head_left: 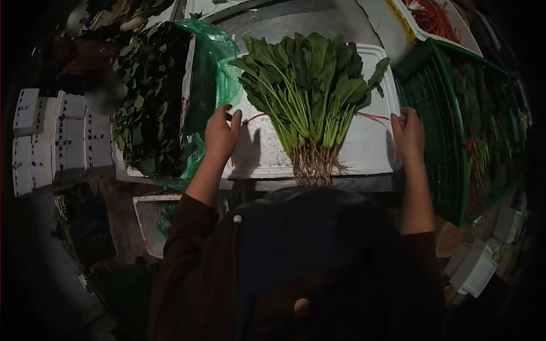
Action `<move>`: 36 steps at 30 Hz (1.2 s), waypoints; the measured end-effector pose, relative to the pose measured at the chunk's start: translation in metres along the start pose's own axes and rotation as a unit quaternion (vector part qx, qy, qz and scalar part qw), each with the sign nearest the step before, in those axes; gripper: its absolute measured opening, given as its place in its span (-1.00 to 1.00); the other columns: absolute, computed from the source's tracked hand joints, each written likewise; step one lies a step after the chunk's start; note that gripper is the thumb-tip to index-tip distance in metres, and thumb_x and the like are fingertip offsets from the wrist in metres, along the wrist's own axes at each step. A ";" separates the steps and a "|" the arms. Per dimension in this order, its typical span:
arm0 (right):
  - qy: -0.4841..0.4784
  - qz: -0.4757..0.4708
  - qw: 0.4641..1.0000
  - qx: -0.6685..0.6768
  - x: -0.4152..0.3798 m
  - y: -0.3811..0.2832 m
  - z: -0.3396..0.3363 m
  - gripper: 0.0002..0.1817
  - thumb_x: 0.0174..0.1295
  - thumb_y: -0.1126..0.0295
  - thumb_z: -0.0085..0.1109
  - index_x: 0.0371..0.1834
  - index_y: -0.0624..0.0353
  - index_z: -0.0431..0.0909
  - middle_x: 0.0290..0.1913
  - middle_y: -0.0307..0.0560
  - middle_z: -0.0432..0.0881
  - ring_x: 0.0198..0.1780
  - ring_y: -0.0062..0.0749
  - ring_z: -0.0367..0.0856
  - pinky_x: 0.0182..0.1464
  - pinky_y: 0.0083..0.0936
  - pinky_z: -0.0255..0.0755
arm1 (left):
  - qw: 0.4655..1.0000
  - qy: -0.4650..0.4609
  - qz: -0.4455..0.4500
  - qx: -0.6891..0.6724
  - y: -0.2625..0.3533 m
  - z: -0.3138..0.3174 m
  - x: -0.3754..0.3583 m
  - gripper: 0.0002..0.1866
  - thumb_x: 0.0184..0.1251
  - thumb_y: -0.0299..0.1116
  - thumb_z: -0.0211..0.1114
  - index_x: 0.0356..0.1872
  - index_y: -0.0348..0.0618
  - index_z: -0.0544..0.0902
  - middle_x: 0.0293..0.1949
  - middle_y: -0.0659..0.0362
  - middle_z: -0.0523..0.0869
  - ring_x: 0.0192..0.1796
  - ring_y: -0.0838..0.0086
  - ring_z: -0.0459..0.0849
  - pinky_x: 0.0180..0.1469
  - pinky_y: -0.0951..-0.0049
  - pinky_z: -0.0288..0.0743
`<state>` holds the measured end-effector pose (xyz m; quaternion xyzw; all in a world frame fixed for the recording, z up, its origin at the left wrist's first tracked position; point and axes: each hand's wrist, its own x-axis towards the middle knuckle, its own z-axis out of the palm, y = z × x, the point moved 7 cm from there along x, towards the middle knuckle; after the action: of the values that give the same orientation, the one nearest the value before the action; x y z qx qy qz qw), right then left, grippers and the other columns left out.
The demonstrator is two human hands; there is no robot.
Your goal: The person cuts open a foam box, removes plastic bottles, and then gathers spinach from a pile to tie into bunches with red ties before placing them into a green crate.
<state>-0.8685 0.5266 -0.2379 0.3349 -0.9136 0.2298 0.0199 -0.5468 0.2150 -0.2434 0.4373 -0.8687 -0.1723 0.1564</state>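
A large bunch of spinach (313,96) lies on a white foam board (261,153), leaves pointing away from me and roots toward me. From under its stems a red tie (372,116) comes out on both sides. My left hand (220,133) pinches the tie's left end, beside the stems. At the board's right edge, my right hand (408,136) pinches the other end. The middle of the tie is hidden beneath the spinach.
A green crate (438,131) with tied bunches stands on the right. Red ties (429,23) fill a white box behind it. Dark leafy greens (149,108) and green plastic film (219,62) lie on the left, near stacked white boxes (71,133).
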 end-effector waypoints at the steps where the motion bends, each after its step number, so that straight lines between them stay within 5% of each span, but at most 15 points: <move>1: -0.111 0.113 0.978 0.132 -0.007 0.004 0.018 -0.55 0.27 0.15 0.11 0.09 0.24 0.41 -0.23 0.09 0.65 -0.20 -0.02 0.62 -0.10 -0.29 0.48 | 0.971 -0.131 -0.125 -0.154 -0.009 0.018 -0.008 -0.47 0.32 0.06 0.11 0.10 -0.17 0.49 -0.09 -0.10 0.64 -0.05 0.13 0.63 0.02 0.30 0.44; 2: -0.144 0.091 0.969 0.180 -0.015 -0.008 0.032 -0.51 0.28 0.11 0.09 0.11 0.27 0.39 -0.22 0.11 0.65 -0.19 -0.03 0.63 -0.09 -0.30 0.48 | 0.939 -0.231 -0.158 -0.200 -0.006 0.033 -0.015 -0.27 0.29 0.24 0.02 0.19 -0.26 0.44 0.00 -0.17 0.60 0.06 0.08 0.58 0.09 0.33 0.41; 4: -0.211 0.064 0.944 0.246 -0.030 -0.038 0.060 -0.38 0.30 0.02 0.05 0.20 0.35 0.29 -0.09 0.25 0.59 -0.09 -0.03 0.62 -0.03 -0.32 0.46 | 0.916 -0.261 -0.193 -0.238 -0.015 0.076 -0.022 -0.13 0.25 0.31 -0.01 0.27 -0.35 0.34 0.05 -0.21 0.57 0.13 0.05 0.54 0.16 0.33 0.37; 7: -0.235 0.063 0.943 0.226 -0.032 -0.063 0.096 -0.31 0.28 0.01 0.07 0.24 0.39 0.21 0.00 0.31 0.52 0.01 0.04 0.56 0.02 -0.28 0.42 | 0.944 -0.214 -0.137 -0.211 0.023 0.090 -0.007 0.00 0.15 0.34 0.09 0.31 -0.45 0.22 0.08 -0.30 0.51 0.17 0.01 0.50 0.23 0.29 0.31; 10: -0.173 -0.069 0.948 0.258 -0.020 -0.107 0.095 -0.39 0.22 0.18 0.13 0.20 0.41 0.23 0.01 0.34 0.48 0.07 0.18 0.45 0.09 -0.18 0.35 | 0.976 -0.163 -0.013 -0.142 0.080 0.074 -0.003 0.04 0.05 0.21 0.31 0.32 -0.49 0.15 0.13 -0.37 0.42 0.21 -0.05 0.42 0.25 0.24 0.29; 13: -0.173 -0.113 0.964 0.169 -0.012 -0.112 0.098 -0.44 0.20 0.25 0.13 0.17 0.39 0.26 -0.01 0.35 0.48 0.04 0.20 0.45 0.06 -0.14 0.36 | 0.978 -0.163 0.021 -0.130 0.087 0.078 -0.002 0.00 0.05 0.08 0.38 0.33 -0.49 0.14 0.17 -0.29 0.36 0.23 -0.05 0.37 0.24 0.22 0.30; 18: -0.186 -0.089 0.956 0.208 -0.008 -0.100 0.108 -0.52 0.19 0.28 0.13 0.10 0.35 0.31 -0.05 0.35 0.49 0.00 0.23 0.46 0.03 -0.11 0.38 | 0.963 -0.181 0.058 -0.191 0.076 0.091 0.008 -0.05 0.04 0.04 0.40 0.32 -0.40 0.19 0.11 -0.24 0.40 0.17 -0.04 0.42 0.20 0.22 0.33; 21: -0.175 -0.105 0.965 0.167 -0.001 -0.106 0.108 -0.52 0.22 0.22 0.11 0.07 0.35 0.33 -0.08 0.35 0.52 -0.02 0.21 0.49 0.01 -0.11 0.40 | 0.965 -0.185 0.026 -0.184 0.074 0.091 0.012 -0.04 0.01 0.08 0.41 0.32 -0.35 0.22 0.08 -0.23 0.41 0.17 0.00 0.43 0.20 0.25 0.33; 23: -0.250 -0.073 0.964 0.060 0.002 -0.102 0.104 -0.49 0.24 0.12 0.08 0.05 0.35 0.37 -0.13 0.31 0.56 -0.07 0.20 0.53 -0.04 -0.09 0.43 | 0.953 -0.212 0.005 -0.217 0.069 0.092 0.011 0.01 -0.03 0.11 0.42 0.31 -0.42 0.20 0.10 -0.28 0.41 0.18 -0.02 0.43 0.22 0.25 0.33; 26: -0.199 -0.073 0.973 -0.088 -0.003 -0.119 0.062 -0.48 0.24 0.05 0.07 0.03 0.31 0.45 -0.16 0.20 0.60 -0.15 0.10 0.58 -0.20 -0.10 0.48 | 0.954 -0.171 -0.022 -0.246 0.069 0.070 -0.001 0.08 -0.02 0.16 0.40 0.30 -0.54 0.14 0.13 -0.37 0.43 0.20 -0.04 0.45 0.24 0.27 0.32; 28: -0.121 -0.172 0.973 -0.095 -0.005 -0.133 0.053 -0.50 0.24 0.07 0.10 0.07 0.26 0.47 -0.16 0.15 0.61 -0.15 0.05 0.60 -0.23 -0.11 0.49 | 0.953 -0.182 -0.049 -0.237 0.055 0.084 -0.007 0.12 0.05 0.27 0.27 0.33 -0.57 0.07 0.20 -0.38 0.37 0.27 -0.05 0.38 0.28 0.27 0.27; 30: -0.160 -0.204 0.964 -0.063 -0.007 -0.152 0.045 -0.54 0.25 0.15 0.12 0.09 0.27 0.48 -0.05 0.16 0.61 -0.07 0.05 0.59 -0.05 -0.20 0.46 | 0.953 -0.161 -0.051 -0.252 0.051 0.077 -0.019 0.03 0.16 0.24 0.19 0.34 -0.53 0.07 0.24 -0.37 0.33 0.31 -0.04 0.33 0.32 0.27 0.22; 36: -0.242 -0.278 0.929 -0.019 0.007 -0.174 0.054 -0.56 0.24 0.17 0.12 0.06 0.27 0.50 -0.06 0.18 0.61 -0.05 0.07 0.58 -0.04 -0.21 0.45 | 0.945 -0.145 -0.042 -0.289 0.023 0.019 -0.063 -0.27 0.30 0.11 0.11 0.31 -0.26 0.30 0.23 -0.21 0.39 0.26 0.00 0.39 0.30 0.25 0.25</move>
<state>-0.7592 0.3827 -0.2144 0.6207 -0.7649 0.1094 -0.1327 -0.5354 0.2819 -0.2583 0.3795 -0.7760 -0.4836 0.1409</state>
